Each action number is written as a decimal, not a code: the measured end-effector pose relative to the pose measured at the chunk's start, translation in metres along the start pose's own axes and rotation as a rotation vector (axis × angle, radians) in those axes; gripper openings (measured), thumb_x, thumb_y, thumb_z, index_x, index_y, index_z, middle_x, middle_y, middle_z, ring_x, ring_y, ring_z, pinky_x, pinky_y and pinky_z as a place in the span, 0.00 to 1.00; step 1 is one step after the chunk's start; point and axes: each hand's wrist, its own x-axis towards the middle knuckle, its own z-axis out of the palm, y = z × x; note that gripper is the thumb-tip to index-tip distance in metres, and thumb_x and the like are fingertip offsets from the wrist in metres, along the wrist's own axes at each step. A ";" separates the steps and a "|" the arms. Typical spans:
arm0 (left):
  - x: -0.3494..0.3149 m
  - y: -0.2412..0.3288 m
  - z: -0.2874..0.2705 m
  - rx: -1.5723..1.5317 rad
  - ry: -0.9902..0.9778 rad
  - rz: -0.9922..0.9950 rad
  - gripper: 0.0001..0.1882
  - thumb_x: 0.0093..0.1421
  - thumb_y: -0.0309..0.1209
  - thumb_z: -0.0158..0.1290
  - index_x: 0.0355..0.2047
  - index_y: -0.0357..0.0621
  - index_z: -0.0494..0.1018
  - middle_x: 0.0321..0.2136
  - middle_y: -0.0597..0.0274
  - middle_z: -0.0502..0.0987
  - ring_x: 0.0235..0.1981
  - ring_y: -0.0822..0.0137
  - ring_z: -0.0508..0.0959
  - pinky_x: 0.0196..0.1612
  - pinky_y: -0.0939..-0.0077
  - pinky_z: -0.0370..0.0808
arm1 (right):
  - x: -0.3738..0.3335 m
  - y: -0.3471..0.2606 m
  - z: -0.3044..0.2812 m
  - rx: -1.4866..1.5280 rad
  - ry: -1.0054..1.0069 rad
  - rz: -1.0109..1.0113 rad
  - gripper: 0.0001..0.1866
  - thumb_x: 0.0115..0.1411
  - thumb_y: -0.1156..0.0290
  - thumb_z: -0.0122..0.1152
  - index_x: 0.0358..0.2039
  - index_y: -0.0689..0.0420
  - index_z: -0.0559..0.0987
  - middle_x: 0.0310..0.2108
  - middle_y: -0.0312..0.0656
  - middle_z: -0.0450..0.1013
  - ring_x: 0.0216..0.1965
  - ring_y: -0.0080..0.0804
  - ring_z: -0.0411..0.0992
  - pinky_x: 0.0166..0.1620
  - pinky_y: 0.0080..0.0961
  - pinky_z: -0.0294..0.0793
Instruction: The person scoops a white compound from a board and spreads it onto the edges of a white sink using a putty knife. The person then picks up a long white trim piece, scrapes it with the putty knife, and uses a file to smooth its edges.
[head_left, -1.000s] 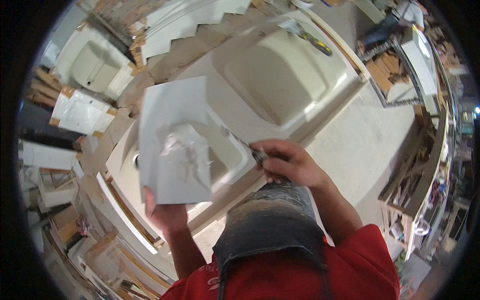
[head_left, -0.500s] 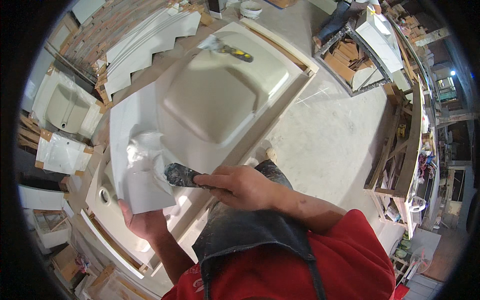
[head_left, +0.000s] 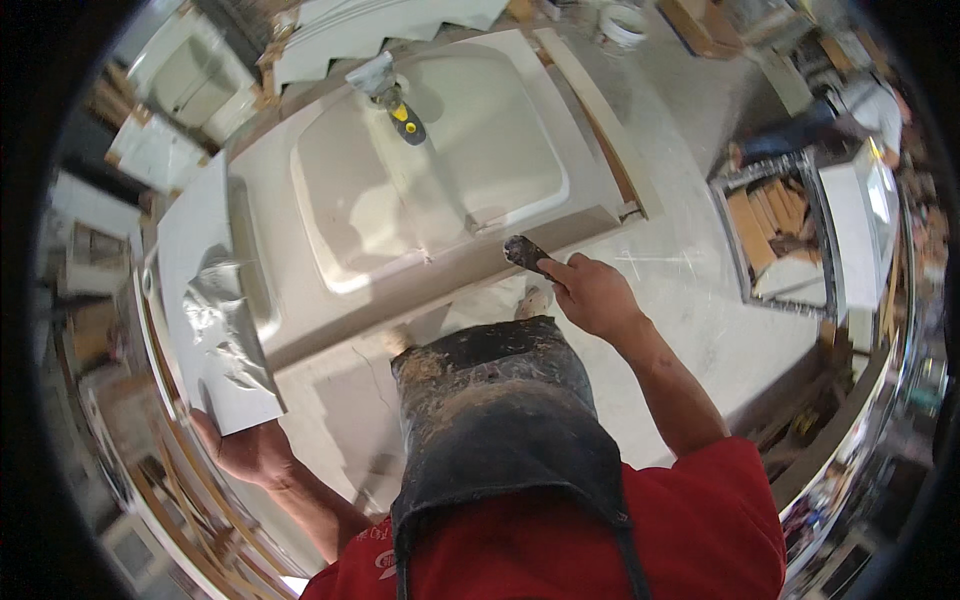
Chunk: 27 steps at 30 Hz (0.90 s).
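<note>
My left hand [head_left: 252,452] grips the near end of a flat white board [head_left: 185,235] at the left. A mound of wet white paste [head_left: 225,325] is spread on its middle. My right hand [head_left: 597,297] is closed around the dark, paste-stained handle of a putty knife [head_left: 526,254]. It is held over the near edge of a large cream basin-shaped piece [head_left: 480,180], apart from the board. A second putty knife, with a yellow and black handle [head_left: 406,124], lies at the far side of the basin shape.
A wooden strip [head_left: 600,130] runs along the basin piece's right end. A white bucket [head_left: 622,25] stands at the back. Far right, a person [head_left: 870,110] bends near a dark frame [head_left: 735,245] holding cardboard scraps. More basin pieces [head_left: 190,75] stand at the upper left.
My right hand has drawn the putty knife off the paste on the board and out to the right. The board has moved left with my left hand, and the view has turned.
</note>
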 end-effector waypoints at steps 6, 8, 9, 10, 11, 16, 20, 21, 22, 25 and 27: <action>-0.094 -0.048 0.011 0.053 0.133 0.061 0.27 0.71 0.40 0.51 0.62 0.32 0.67 0.61 0.45 0.71 0.64 0.49 0.69 0.69 0.47 0.61 | 0.051 0.046 0.002 -0.094 -0.094 -0.268 0.17 0.64 0.68 0.56 0.53 0.47 0.79 0.33 0.49 0.75 0.36 0.53 0.76 0.39 0.48 0.77; -0.117 -0.055 0.005 0.065 0.172 0.101 0.27 0.71 0.41 0.51 0.62 0.33 0.68 0.61 0.45 0.71 0.64 0.49 0.69 0.69 0.48 0.61 | 0.068 0.048 0.009 -0.112 -0.109 -0.323 0.16 0.64 0.67 0.56 0.52 0.48 0.80 0.34 0.50 0.75 0.37 0.53 0.76 0.40 0.48 0.77; -0.129 -0.061 0.004 0.083 0.153 0.104 0.27 0.71 0.42 0.51 0.62 0.33 0.68 0.61 0.46 0.72 0.63 0.49 0.69 0.68 0.49 0.62 | 0.076 0.046 0.011 -0.134 -0.143 -0.312 0.16 0.64 0.68 0.55 0.52 0.48 0.80 0.35 0.50 0.75 0.39 0.53 0.77 0.42 0.47 0.77; -0.139 -0.065 0.004 0.073 0.177 0.131 0.27 0.71 0.42 0.50 0.62 0.33 0.68 0.61 0.46 0.72 0.63 0.50 0.70 0.68 0.49 0.62 | 0.082 0.045 0.012 -0.111 -0.148 -0.320 0.16 0.64 0.68 0.56 0.52 0.48 0.81 0.36 0.50 0.76 0.40 0.52 0.77 0.43 0.47 0.77; -0.148 -0.070 0.002 0.057 0.203 0.153 0.27 0.71 0.42 0.50 0.62 0.33 0.68 0.61 0.47 0.72 0.63 0.50 0.70 0.68 0.49 0.62 | 0.087 0.045 0.014 -0.093 -0.155 -0.324 0.16 0.64 0.68 0.56 0.52 0.48 0.81 0.36 0.50 0.76 0.41 0.52 0.77 0.44 0.46 0.77; -0.188 -0.080 -0.010 0.023 0.192 0.179 0.27 0.72 0.43 0.49 0.61 0.34 0.69 0.59 0.49 0.74 0.62 0.50 0.71 0.67 0.49 0.63 | 0.101 0.070 0.034 0.015 -0.102 -0.431 0.18 0.64 0.68 0.57 0.54 0.49 0.80 0.39 0.50 0.77 0.43 0.51 0.76 0.46 0.44 0.76; -0.216 -0.081 -0.007 0.069 0.291 0.217 0.25 0.71 0.42 0.50 0.58 0.32 0.71 0.56 0.46 0.76 0.59 0.50 0.74 0.66 0.49 0.66 | 0.102 0.068 0.034 -0.012 -0.140 -0.449 0.19 0.64 0.68 0.57 0.55 0.48 0.80 0.40 0.50 0.77 0.43 0.52 0.76 0.47 0.44 0.76; -0.220 -0.081 -0.007 0.074 0.302 0.234 0.25 0.71 0.42 0.50 0.58 0.33 0.72 0.56 0.46 0.76 0.59 0.50 0.75 0.66 0.49 0.66 | 0.102 0.067 0.034 -0.005 -0.142 -0.451 0.19 0.64 0.68 0.57 0.55 0.48 0.80 0.40 0.50 0.77 0.43 0.52 0.76 0.47 0.44 0.76; -0.223 -0.081 -0.008 0.079 0.313 0.250 0.25 0.71 0.42 0.51 0.58 0.33 0.72 0.56 0.46 0.76 0.58 0.50 0.75 0.65 0.49 0.67 | 0.102 0.068 0.035 -0.031 -0.160 -0.445 0.19 0.64 0.67 0.57 0.56 0.48 0.80 0.40 0.50 0.77 0.44 0.52 0.76 0.47 0.44 0.76; -0.230 -0.086 -0.009 0.065 0.357 0.290 0.25 0.70 0.42 0.52 0.57 0.33 0.73 0.55 0.47 0.77 0.58 0.50 0.75 0.65 0.49 0.67 | 0.109 0.071 0.036 -0.111 -0.204 -0.428 0.19 0.65 0.66 0.56 0.56 0.48 0.79 0.41 0.49 0.77 0.44 0.52 0.76 0.47 0.45 0.76; -0.232 -0.093 -0.007 0.045 0.383 0.305 0.25 0.70 0.42 0.53 0.57 0.33 0.73 0.55 0.47 0.77 0.58 0.50 0.75 0.64 0.49 0.68 | 0.112 0.074 0.039 -0.164 -0.231 -0.398 0.20 0.66 0.66 0.55 0.57 0.48 0.79 0.42 0.49 0.77 0.44 0.52 0.76 0.47 0.45 0.76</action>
